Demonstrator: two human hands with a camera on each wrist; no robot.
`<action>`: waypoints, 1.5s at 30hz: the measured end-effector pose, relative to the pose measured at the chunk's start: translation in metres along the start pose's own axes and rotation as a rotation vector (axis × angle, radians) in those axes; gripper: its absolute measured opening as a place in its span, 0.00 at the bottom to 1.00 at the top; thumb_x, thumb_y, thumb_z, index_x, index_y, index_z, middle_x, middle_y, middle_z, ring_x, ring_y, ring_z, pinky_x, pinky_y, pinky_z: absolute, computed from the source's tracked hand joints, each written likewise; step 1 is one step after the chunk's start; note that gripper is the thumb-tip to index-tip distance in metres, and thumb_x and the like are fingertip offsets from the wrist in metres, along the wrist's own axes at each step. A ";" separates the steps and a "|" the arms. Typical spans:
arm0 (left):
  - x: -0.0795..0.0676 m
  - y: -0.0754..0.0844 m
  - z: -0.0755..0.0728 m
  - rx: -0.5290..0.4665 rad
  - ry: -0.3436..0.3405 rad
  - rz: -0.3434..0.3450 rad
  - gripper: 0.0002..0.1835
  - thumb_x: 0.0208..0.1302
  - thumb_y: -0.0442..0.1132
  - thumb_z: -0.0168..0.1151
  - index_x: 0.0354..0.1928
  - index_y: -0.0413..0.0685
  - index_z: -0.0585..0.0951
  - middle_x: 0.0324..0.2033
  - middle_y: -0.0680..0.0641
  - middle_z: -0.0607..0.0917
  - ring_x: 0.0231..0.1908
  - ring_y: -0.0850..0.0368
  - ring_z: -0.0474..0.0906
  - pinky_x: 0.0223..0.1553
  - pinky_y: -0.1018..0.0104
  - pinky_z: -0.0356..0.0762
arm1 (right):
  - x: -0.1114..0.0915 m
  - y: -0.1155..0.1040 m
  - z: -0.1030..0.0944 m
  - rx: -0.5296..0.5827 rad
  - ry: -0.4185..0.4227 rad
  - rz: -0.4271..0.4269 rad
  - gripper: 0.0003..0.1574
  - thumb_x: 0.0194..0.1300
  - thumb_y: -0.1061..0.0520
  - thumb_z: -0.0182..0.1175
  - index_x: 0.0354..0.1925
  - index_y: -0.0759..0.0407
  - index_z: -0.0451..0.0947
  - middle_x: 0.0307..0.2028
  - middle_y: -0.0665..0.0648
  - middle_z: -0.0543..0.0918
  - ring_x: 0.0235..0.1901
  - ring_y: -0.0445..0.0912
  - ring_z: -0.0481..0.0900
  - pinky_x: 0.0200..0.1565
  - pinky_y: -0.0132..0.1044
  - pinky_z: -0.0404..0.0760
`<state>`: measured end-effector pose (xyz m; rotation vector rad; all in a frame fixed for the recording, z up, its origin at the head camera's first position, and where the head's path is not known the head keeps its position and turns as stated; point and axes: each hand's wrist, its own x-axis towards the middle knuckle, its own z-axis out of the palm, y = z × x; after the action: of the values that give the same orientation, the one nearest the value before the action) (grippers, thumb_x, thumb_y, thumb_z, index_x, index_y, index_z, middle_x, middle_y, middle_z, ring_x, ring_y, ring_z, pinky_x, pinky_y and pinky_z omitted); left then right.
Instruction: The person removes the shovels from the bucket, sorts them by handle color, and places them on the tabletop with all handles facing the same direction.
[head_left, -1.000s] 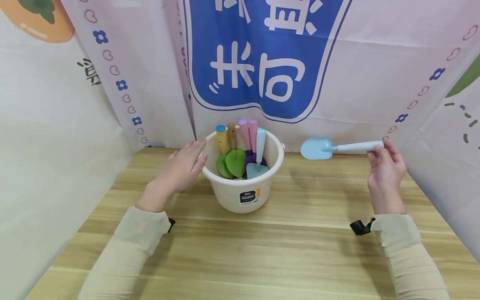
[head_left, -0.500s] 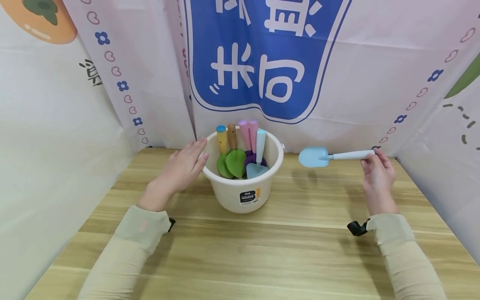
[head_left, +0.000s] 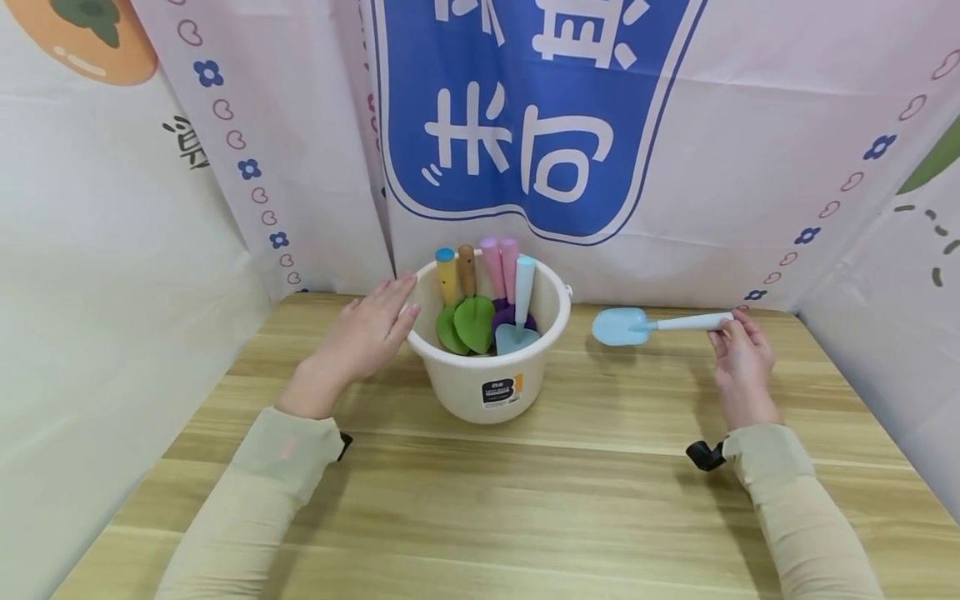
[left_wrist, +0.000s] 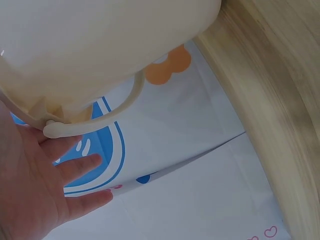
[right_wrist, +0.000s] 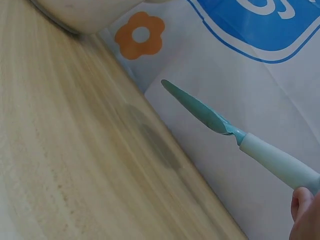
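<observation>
In the head view, your left hand (head_left: 363,333) lies flat against the left side of the white bucket (head_left: 487,390), touching its rim with straight fingers. Inside the bucket stand a yellow-handled trowel (head_left: 447,279), a brown-handled trowel (head_left: 467,271), two pink-handled trowels (head_left: 492,267) and a short light blue trowel (head_left: 523,293). Your right hand (head_left: 745,358) pinches the end of a long pale blue trowel (head_left: 666,323). It is in the air, right of the bucket and near the back cloth (head_left: 720,217), with its scoop pointing at the bucket.

In the left wrist view, your fingers are spread beside the bucket's carry handle (left_wrist: 102,122). The bucket's round side fills the top.

In the right wrist view, the pale blue trowel hangs over the wooden table (right_wrist: 80,160), its shadow below. Your thumb sits on its handle, but most of your hand is out of sight.
</observation>
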<state>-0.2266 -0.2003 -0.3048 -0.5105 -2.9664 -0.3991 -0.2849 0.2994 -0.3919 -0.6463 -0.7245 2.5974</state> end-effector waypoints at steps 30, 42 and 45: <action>0.000 0.000 0.000 -0.010 0.003 0.000 0.35 0.84 0.55 0.29 0.82 0.43 0.51 0.80 0.41 0.54 0.78 0.38 0.46 0.73 0.31 0.47 | 0.013 0.020 -0.009 -0.188 0.033 0.161 0.14 0.70 0.75 0.54 0.39 0.59 0.78 0.52 0.52 0.71 0.55 0.42 0.78 0.53 0.29 0.80; 0.000 0.001 -0.002 -0.033 -0.018 -0.002 0.35 0.84 0.55 0.30 0.82 0.42 0.50 0.80 0.41 0.52 0.78 0.38 0.45 0.73 0.31 0.47 | 0.015 0.018 -0.009 -0.213 -0.030 0.286 0.15 0.72 0.77 0.52 0.42 0.60 0.78 0.64 0.49 0.66 0.73 0.43 0.59 0.60 0.32 0.74; 0.000 0.001 -0.002 -0.034 -0.023 -0.004 0.35 0.84 0.55 0.31 0.82 0.42 0.50 0.80 0.41 0.52 0.78 0.38 0.45 0.73 0.31 0.48 | 0.015 0.015 -0.010 -0.248 -0.064 0.315 0.17 0.72 0.77 0.52 0.37 0.60 0.81 0.64 0.49 0.66 0.72 0.43 0.62 0.62 0.33 0.73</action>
<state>-0.2263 -0.2001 -0.3022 -0.5162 -2.9874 -0.4484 -0.2954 0.2977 -0.4128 -0.8108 -1.0536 2.8480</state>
